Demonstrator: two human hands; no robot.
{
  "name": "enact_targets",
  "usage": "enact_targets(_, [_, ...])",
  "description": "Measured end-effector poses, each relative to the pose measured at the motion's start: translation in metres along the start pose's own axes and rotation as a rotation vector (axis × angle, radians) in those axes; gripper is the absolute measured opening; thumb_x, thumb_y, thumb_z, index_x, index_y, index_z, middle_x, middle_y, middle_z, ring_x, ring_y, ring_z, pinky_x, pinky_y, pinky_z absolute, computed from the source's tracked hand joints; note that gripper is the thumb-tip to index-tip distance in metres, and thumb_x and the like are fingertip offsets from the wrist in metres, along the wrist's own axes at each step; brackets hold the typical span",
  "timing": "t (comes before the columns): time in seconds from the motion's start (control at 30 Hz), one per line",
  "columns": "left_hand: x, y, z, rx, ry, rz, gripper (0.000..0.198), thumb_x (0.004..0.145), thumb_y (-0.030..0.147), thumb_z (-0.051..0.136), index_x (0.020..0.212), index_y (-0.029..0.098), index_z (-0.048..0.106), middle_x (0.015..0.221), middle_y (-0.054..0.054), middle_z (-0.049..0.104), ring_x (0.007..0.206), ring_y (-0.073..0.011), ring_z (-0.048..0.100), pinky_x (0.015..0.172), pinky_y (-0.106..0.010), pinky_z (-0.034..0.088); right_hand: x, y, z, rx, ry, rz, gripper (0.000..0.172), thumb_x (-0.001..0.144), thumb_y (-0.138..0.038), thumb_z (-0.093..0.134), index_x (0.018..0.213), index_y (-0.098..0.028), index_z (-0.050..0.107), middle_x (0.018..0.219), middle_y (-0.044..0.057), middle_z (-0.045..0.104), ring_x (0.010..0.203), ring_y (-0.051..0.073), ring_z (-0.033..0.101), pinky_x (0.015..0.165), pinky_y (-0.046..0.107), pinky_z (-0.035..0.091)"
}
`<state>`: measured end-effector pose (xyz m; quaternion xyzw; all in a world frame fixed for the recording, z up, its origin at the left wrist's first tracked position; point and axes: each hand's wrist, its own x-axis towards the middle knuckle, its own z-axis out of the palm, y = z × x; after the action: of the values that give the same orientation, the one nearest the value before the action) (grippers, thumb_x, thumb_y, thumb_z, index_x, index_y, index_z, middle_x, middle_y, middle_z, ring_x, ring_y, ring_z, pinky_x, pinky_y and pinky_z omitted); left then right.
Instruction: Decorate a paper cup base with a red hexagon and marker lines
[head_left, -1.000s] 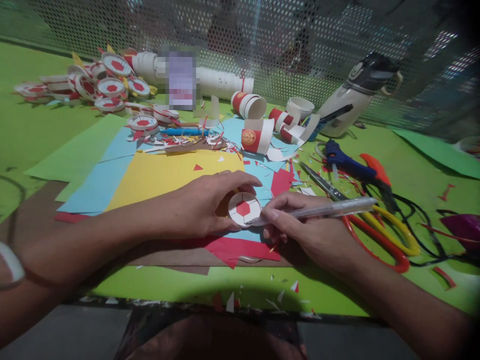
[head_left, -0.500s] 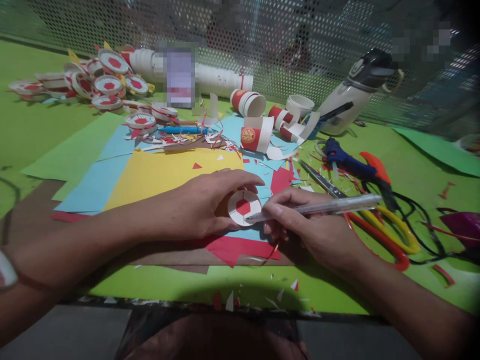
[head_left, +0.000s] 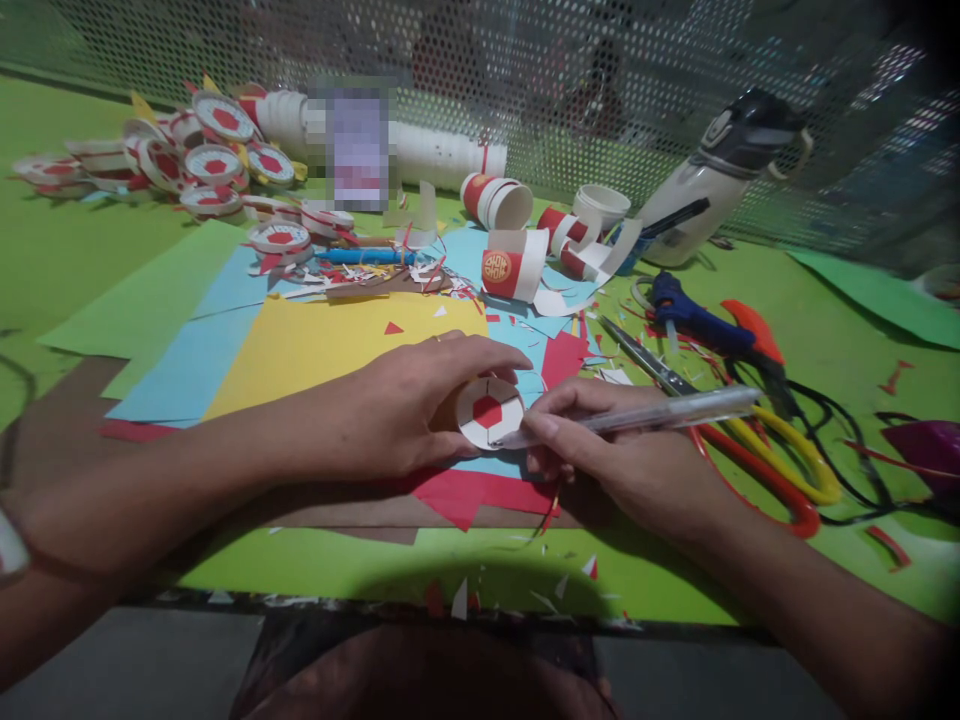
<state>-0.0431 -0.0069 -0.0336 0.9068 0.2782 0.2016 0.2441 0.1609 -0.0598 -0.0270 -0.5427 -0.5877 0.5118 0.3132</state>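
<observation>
My left hand (head_left: 409,405) grips a small white round cup-bottom disc (head_left: 489,412) with a red hexagon at its centre, pressing it onto the coloured paper. My right hand (head_left: 600,455) pinches a clear pen (head_left: 645,417), whose tip rests on the disc's lower right part. Both hands lie over sheets of red, blue and yellow paper (head_left: 330,345) near the table's front edge.
A pile of finished red-and-white discs (head_left: 202,165) lies at the back left. Cut paper cups (head_left: 517,265) stand behind the paper. Scissors with red and yellow handles (head_left: 757,465), a blue glue gun (head_left: 697,320) and a white bottle (head_left: 712,180) lie to the right. Mesh fencing closes the back.
The pen tip has shifted slightly across the disc's lower part. Both hands stay in nearly the same place, and the view has dipped a little.
</observation>
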Motion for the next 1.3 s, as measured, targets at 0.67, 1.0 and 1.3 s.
enact_targets(0.67, [-0.001, 0.001, -0.001, -0.023, 0.011, 0.018, 0.048, 0.081, 0.020, 0.064, 0.126, 0.024, 0.048, 0.119, -0.001, 0.062, 0.103, -0.0143, 0.059, 0.087, -0.023, 0.045, -0.002, 0.003, -0.008, 0.191, 0.053, -0.113, 0.020, 0.088, -0.035, 0.060, 0.078, -0.019, 0.066, 0.058, -0.001, 0.065, 0.047, 0.009, 0.056, 0.045, 0.020, 0.045])
enact_targets(1.0, [-0.002, 0.003, -0.005, -0.157, -0.030, 0.004, 0.051, 0.080, 0.023, 0.066, 0.127, 0.028, 0.048, 0.125, 0.000, 0.060, 0.110, -0.0164, 0.059, 0.093, -0.026, 0.046, 0.006, 0.010, -0.010, 0.130, 0.192, -0.121, 0.022, 0.082, -0.040, 0.068, 0.094, -0.022, 0.067, 0.077, 0.001, 0.068, 0.064, 0.011, 0.060, 0.056, 0.023, 0.046])
enact_targets(1.3, [-0.003, 0.006, -0.003, -0.186, 0.053, 0.090, 0.052, 0.082, 0.028, 0.067, 0.130, 0.027, 0.046, 0.124, -0.003, 0.061, 0.111, -0.0188, 0.059, 0.093, -0.030, 0.048, 0.004, 0.004, -0.003, 0.332, 0.115, -0.070, 0.019, 0.072, -0.025, 0.078, 0.086, -0.020, 0.066, 0.073, -0.002, 0.065, 0.060, 0.009, 0.057, 0.054, 0.021, 0.043])
